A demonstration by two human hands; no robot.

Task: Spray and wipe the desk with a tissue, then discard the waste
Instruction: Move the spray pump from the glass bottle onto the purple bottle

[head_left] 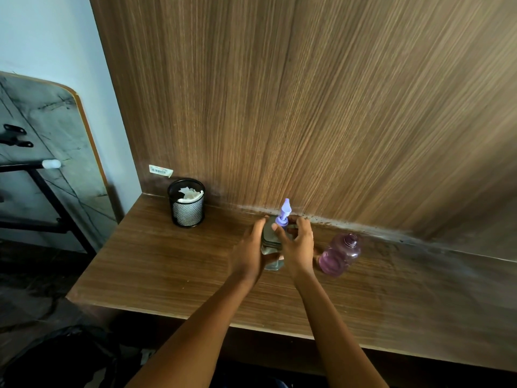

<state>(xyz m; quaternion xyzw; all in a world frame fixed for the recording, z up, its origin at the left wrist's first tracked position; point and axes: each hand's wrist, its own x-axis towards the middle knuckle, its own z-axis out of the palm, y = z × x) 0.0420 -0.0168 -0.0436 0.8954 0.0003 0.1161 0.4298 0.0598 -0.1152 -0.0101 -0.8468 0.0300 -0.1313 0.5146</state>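
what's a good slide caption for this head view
Both hands grasp the spray bottle on the desk.

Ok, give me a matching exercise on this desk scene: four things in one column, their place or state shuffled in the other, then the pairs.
Things:
1. mesh cup
2. spray bottle
3. purple bottle
4. barcode sticker

Place or state:
A. stuck on the wooden back panel
B. held between the left hand and the right hand
C. lying on its side on the desk
D. holds crumpled white tissue

Pairs: 1-D, 2-B, 3-C, 4-A
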